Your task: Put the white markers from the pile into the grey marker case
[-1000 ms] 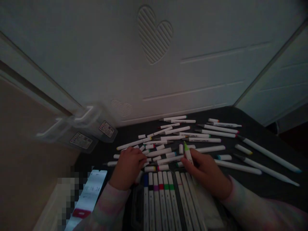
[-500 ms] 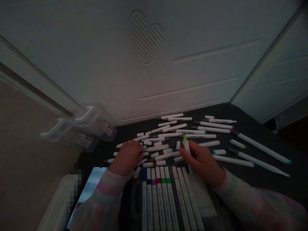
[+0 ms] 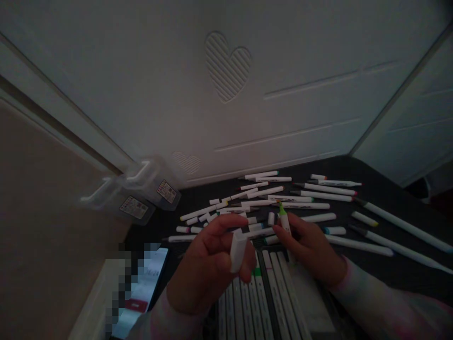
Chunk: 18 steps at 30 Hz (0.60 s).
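The left hand (image 3: 205, 269) is raised above the near edge of the dark surface (image 3: 382, 189), its thumb and fingers pinched closed around a white cap (image 3: 238, 250), which stands roughly upright in the grip and clear of everything below it. Just to the right and a little farther away, the right hand (image 3: 313, 248) rests low, its fingers closed on a green-tipped marker (image 3: 284, 223). The marker's uncapped green nib points away from the person, and its white barrel runs back under the fingers. The two hands are near each other but apart, so cap and marker do not touch. Below both hands, at the near edge, lies an open marker case (image 3: 311, 302) with a row of white markers (image 3: 262, 302) lying side by side in it, lengthwise toward the person; one of them shows a green band just beside the left hand. Beyond the hands, many loose white markers and caps (image 3: 265, 196) lie scattered over the surface, mostly crosswise. Several longer markers (image 3: 406, 226) lie well apart to the right, slanting toward the near right corner. At the far left sit two clear plastic boxes (image 3: 148, 186) with labels, side by side. A lit screen (image 3: 141, 288) lies at the near left, partly blurred. A pale panel with an embossed striped heart (image 3: 228, 66) rises behind the surface.
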{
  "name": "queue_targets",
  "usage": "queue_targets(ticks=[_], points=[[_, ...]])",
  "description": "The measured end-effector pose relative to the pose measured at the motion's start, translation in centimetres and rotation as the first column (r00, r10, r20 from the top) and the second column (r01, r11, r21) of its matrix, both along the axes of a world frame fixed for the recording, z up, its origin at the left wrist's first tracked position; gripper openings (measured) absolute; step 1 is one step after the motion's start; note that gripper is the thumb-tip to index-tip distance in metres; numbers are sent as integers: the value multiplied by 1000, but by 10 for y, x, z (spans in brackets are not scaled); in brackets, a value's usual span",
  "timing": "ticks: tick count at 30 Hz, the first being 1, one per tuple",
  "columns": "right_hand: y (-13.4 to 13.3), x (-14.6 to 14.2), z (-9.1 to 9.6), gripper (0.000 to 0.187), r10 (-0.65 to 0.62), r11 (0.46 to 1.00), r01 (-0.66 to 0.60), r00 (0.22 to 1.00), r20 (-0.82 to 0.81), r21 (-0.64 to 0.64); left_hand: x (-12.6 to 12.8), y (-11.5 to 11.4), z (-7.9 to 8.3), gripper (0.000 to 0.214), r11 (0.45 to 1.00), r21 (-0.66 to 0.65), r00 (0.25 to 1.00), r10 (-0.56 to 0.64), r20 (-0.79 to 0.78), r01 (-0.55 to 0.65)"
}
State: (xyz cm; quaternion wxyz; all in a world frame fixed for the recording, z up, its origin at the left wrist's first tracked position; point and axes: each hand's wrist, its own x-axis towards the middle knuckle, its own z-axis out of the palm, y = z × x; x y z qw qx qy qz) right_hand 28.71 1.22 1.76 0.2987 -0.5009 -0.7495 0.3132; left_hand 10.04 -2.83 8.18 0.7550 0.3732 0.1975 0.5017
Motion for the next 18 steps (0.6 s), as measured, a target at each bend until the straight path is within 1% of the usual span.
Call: queue_targets(ticks=[2,5,8,11,13,15,17,18], points=[[-1,0,1,26,7,1000,-7,1000,6,4,6,0,3,31,998,-67,995,4,104,3],[-1,0,1,26,5,1000,-5,1000,3,17,15,-2,9,28,981,-190,968,20,251,28],[-1,-1,0,28,-3,1000,3,1000,4,26,22,-4,13,22,956,-291,947,74,312,21],[0,-1,0,27,-4,1000,4,1000,2,28,27,-3,14,18,930,-367,925,167,341,-32],[0,-1,0,27,-3,1000,3,1000,-5,30,28,-1,14,17,917,-392,917,214,336,-71],[0,-1,0,27,-2,999,2,1000,-12,34,28,4,11,16,918,-382,932,226,284,-106],[0,-1,0,27,-3,999,4,1000,-25,42,25,10,4,17,930,-336,963,214,163,-149],[0,0,0,27,-2,999,4,999,-33,45,23,13,0,17,935,-305,975,210,76,-178]])
